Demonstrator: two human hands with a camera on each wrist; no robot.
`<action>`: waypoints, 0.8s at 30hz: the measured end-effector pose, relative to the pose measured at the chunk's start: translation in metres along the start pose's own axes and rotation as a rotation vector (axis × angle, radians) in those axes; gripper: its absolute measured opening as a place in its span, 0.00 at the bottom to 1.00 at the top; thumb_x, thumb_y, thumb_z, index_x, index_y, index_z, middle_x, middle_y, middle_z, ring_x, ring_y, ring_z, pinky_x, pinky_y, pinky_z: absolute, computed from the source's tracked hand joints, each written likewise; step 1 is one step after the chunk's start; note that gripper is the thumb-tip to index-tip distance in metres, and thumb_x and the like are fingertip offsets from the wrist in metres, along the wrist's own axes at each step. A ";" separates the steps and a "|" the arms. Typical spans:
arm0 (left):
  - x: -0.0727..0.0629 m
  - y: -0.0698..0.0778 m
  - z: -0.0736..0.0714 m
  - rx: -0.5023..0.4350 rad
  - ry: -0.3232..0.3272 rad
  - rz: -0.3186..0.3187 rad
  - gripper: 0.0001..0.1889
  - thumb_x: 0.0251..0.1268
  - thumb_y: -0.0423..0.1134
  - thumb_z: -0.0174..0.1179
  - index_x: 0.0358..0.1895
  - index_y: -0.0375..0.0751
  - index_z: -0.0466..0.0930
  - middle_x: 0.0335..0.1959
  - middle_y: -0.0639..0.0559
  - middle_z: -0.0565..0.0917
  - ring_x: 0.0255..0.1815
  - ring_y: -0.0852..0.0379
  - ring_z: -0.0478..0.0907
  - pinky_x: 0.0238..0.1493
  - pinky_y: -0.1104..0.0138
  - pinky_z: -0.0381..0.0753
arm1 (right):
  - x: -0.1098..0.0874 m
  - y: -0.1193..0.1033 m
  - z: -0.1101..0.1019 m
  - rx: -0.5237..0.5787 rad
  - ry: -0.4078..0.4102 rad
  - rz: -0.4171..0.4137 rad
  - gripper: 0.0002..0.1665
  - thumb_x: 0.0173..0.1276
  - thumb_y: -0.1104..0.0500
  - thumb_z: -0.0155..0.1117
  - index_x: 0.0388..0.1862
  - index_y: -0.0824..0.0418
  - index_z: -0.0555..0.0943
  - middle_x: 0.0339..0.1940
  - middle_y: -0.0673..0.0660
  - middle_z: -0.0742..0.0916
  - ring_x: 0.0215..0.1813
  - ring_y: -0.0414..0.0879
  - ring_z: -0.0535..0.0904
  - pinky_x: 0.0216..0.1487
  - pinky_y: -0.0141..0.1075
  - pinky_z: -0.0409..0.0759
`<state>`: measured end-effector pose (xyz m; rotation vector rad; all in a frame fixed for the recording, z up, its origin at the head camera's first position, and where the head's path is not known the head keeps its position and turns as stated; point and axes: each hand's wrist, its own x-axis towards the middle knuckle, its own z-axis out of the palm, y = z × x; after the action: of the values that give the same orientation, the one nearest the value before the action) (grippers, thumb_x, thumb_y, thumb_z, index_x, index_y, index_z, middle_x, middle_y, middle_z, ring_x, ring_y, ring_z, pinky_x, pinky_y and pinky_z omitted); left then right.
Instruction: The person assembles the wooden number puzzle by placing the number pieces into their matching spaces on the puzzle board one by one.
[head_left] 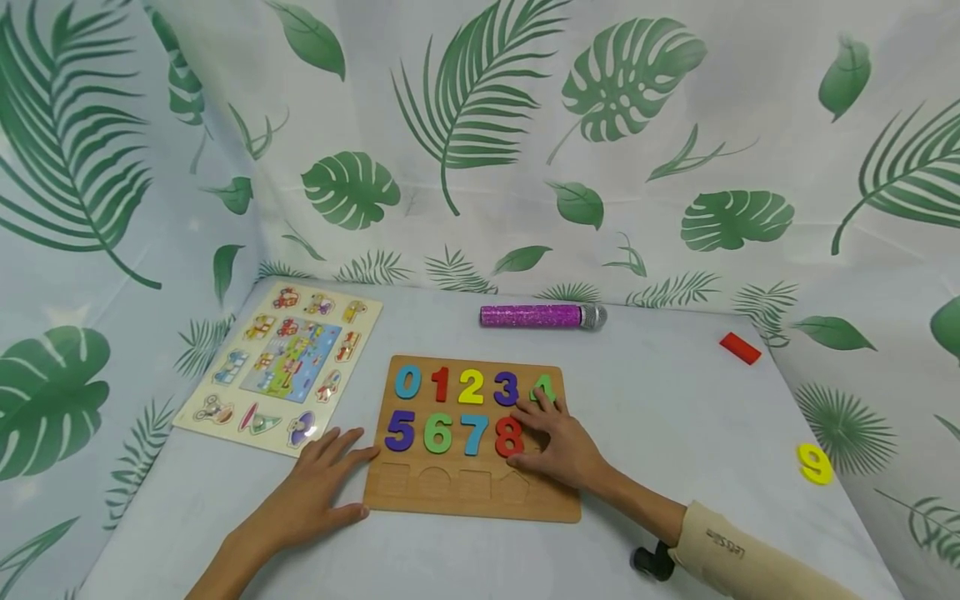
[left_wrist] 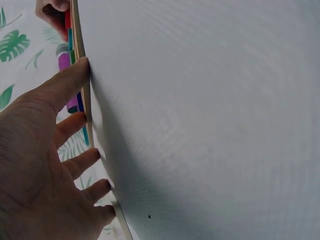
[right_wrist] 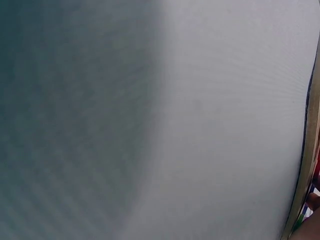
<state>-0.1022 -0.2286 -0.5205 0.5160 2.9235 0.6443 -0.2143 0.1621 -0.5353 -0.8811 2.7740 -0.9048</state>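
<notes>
A wooden number puzzle board (head_left: 472,510) lies flat in the head view, bearing coloured number pieces. My left hand (head_left: 318,487) rests at its left edge, fingers spread; in the left wrist view the thumb and index fingertips touch the board's edge (left_wrist: 86,100). Over the board's right part, my right hand (head_left: 562,446) holds the red number 8 (head_left: 508,437) between thumb and fingers, beside the blue 7 (head_left: 473,434). Its other fingers partly cover the green 4 (head_left: 543,387). The right wrist view mostly shows the white table, with the fingers (right_wrist: 312,201) at its edge.
A yellow number 9 (head_left: 814,464) and a red block (head_left: 740,348) lie on the right. Behind the board is a purple glitter microphone (head_left: 532,316). A picture puzzle (head_left: 225,350) lies at the left. Near my right wrist is a small black object (head_left: 652,562).
</notes>
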 end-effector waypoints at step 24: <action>0.000 0.004 0.000 -0.013 -0.019 -0.012 0.41 0.53 0.56 0.72 0.71 0.52 0.70 0.75 0.43 0.61 0.75 0.32 0.49 0.71 0.37 0.50 | -0.101 0.131 -0.153 0.075 0.105 0.187 0.35 0.60 0.51 0.77 0.66 0.54 0.79 0.65 0.54 0.80 0.66 0.27 0.67 0.58 0.17 0.65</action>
<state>-0.1008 -0.2252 -0.5184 0.5005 2.9005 0.6524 -0.2354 0.3827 -0.4926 -0.5667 2.8283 -1.0410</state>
